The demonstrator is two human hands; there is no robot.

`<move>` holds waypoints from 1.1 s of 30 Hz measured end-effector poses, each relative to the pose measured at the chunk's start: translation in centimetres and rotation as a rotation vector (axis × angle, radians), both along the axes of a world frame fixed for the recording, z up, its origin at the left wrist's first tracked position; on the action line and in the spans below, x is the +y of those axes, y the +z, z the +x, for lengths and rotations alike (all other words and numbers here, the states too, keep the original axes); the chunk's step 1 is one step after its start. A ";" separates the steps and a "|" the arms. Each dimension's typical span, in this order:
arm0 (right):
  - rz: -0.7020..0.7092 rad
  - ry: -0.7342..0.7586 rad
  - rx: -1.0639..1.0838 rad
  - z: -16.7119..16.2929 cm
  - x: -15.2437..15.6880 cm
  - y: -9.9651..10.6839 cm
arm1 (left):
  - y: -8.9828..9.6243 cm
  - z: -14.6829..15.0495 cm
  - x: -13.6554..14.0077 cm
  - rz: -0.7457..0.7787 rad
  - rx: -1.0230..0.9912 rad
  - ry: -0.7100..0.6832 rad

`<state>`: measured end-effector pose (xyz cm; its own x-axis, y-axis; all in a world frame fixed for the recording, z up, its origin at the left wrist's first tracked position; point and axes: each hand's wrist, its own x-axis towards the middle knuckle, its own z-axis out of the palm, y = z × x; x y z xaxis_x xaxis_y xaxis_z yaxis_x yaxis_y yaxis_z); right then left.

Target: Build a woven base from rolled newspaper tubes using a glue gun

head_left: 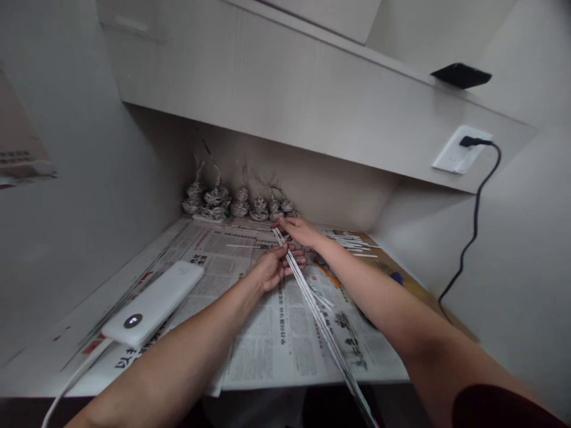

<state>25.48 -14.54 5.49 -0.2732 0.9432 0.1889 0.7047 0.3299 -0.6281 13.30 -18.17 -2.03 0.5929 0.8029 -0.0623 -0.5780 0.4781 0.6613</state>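
**Both hands on a bundle of long thin paper sticks**

Head cam, only view here. The left hand (273, 268) has its grip loosely closed on the long paper sticks (307, 293), thumb at the bundle and fingers spread beneath. The right hand (300, 230) is up at the far end, fingertips right by the tips; can't tell if that grip is actually pinching them. The bundle slants from there back toward the person, over the tabletop (35, 371) and past its near edge.

Newspaper (250, 339) covers most of the surface. White power bank (156, 303) sits on the left with a white cable (74, 380) attached. At the back there's a row of woven gourd-shaped pieces (241, 204) against the wall. Over on the right: a batch of short white sticks (354, 242), plus something orange (329, 274) near the right forearm, too blurry to name. Black cable (477, 208) hangs from the wall socket (455, 156).
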 end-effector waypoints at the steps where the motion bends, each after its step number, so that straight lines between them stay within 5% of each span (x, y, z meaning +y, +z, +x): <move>1: 0.002 -0.001 -0.001 0.0 0.1 -0.1 | 0.0 0.0 0.0 -0.006 0.003 0.001; 33: -0.094 0.014 0.094 0.1 0.2 0.0 | 0.1 -0.1 -0.2 0.002 0.024 -0.017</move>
<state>25.62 -14.33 5.49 -0.2721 0.9540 0.1257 0.6368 0.2764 -0.7198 13.23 -18.33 -1.91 0.6046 0.7930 -0.0750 -0.5536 0.4861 0.6762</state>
